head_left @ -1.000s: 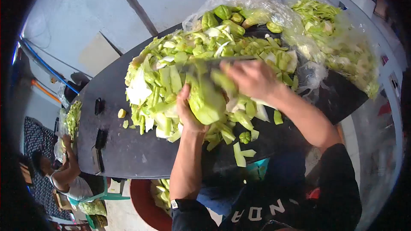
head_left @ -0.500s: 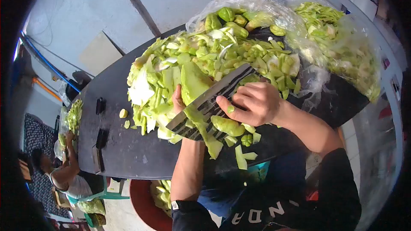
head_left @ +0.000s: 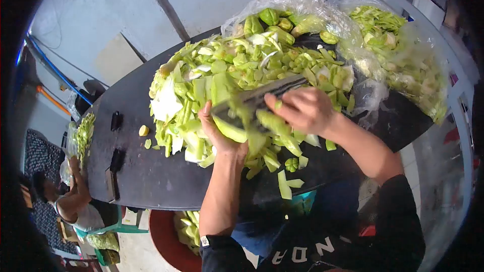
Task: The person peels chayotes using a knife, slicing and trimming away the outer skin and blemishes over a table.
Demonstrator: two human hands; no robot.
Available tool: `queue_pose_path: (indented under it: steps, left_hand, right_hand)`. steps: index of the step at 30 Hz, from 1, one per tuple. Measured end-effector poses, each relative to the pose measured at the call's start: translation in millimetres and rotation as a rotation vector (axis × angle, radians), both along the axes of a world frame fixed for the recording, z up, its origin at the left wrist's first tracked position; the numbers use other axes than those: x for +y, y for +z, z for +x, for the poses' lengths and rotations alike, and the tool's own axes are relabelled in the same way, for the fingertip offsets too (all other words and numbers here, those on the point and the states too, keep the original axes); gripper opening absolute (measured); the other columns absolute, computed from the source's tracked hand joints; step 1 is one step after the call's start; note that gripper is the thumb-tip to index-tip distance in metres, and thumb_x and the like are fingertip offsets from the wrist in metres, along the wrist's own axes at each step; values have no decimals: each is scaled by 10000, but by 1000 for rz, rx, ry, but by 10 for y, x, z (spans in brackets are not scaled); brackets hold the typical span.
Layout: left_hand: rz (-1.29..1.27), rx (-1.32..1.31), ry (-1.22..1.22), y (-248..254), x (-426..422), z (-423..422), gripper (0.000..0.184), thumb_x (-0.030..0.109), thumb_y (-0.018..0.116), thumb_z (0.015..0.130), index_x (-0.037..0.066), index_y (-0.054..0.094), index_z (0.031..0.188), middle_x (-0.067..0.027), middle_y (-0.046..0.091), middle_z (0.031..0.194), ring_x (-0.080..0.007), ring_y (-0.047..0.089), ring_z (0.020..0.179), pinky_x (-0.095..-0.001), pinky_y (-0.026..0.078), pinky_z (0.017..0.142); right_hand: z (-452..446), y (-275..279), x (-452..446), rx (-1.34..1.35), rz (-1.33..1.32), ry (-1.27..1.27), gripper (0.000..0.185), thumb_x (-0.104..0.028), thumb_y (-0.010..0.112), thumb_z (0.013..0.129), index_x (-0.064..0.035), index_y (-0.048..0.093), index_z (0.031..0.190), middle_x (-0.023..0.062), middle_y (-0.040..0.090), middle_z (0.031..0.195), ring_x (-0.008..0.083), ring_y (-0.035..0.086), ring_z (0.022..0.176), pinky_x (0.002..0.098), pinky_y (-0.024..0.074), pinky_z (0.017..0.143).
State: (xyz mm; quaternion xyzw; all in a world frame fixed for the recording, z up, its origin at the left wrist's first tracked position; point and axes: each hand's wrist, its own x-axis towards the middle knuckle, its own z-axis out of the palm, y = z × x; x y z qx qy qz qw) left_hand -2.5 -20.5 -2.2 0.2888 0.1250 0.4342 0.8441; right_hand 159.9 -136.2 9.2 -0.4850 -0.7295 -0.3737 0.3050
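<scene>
My left hand [head_left: 224, 138] holds a large pale-green peeled vegetable [head_left: 229, 130], thumb up along its side. In my right hand [head_left: 305, 110] is a broad-bladed knife [head_left: 275, 89], its blade lying across the vegetable. Motion blurs the blade, and green slices cling to its face. The knife's handle is hidden in my fist. Behind both hands a heap of cut green pieces [head_left: 189, 83] covers much of the table. A small ridged green piece [head_left: 291, 164] and a few strips [head_left: 284, 185] lie close to the table's near edge.
Whole green chayotes [head_left: 269, 17] sit at the back beside clear plastic [head_left: 322, 7]. A plastic bag of slices [head_left: 398, 65] stands at the right. Dark objects [head_left: 117, 161] rest on the black table [head_left: 146, 181]. Below is a red tub [head_left: 164, 242]; another person [head_left: 75, 206] sits at left.
The knife has moved slightly up and right over the vegetable. The vegetable has tilted, showing more below the blade, and my left palm is now visible. Slices from the blade are dropping onto the near pieces.
</scene>
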Motion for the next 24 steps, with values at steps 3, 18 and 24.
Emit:
queue_pose_path:
  steps: [3, 18, 24]
  left_hand:
    - [-49, -184, -252, -54, 99, -46, 585, 473, 501, 875, 65, 523, 1293, -129, 613, 1190, -301, 590, 1065, -414, 480, 950]
    - [53, -66, -179, -35, 37, 12, 638, 569, 484, 885, 106, 516, 1322, -101, 613, 1199, -290, 596, 1073, -487, 480, 948]
    - [163, -109, -330, -81, 64, 7, 623, 572, 435, 897, 132, 512, 1331, -111, 604, 1208, -324, 591, 1081, -597, 460, 912]
  right_hand:
    - [-236, 121, -72, -14, 57, 134, 360, -67, 705, 671, -74, 710, 1031, -23, 439, 597, 108, 488, 481, 243, 402, 412]
    - [29, -56, 117, 232, -198, -180, 378, -34, 661, 737, -50, 663, 1115, 71, 654, 754, 239, 647, 597, 350, 522, 502]
    - [165, -104, 88, 311, -266, -315, 414, -25, 667, 719, -66, 643, 1130, 81, 685, 890, 276, 673, 685, 373, 550, 577]
